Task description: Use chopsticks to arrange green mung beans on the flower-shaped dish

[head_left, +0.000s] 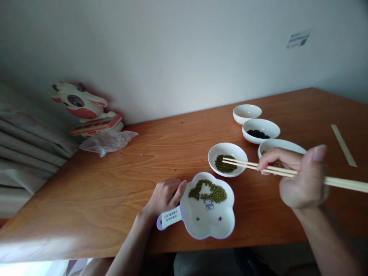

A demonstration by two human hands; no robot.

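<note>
My right hand [304, 176] is closed around a pair of chopsticks [276, 170]. Their tips are over the green mung beans [220, 165] inside a small white bowl [213, 163]; I cannot make out any bean between them. My left hand [166, 195] lies on the table with its fingers lowered and partly hidden, holding nothing, its thumb at the rim of a flower-shaped white dish [189, 222]. This dish has a purple edge, a labelled handle [171, 217] and a cartoon print. More mung beans [217, 193] are spread across its far half.
Beyond my right hand stand a bowl of black beans [275, 129], a farther white bowl [247, 109] and a partly covered bowl [283, 144]. A pale strip [344, 145] lies at right. A cow toy [86, 107] and clear plastic bag [107, 142] sit by the wall.
</note>
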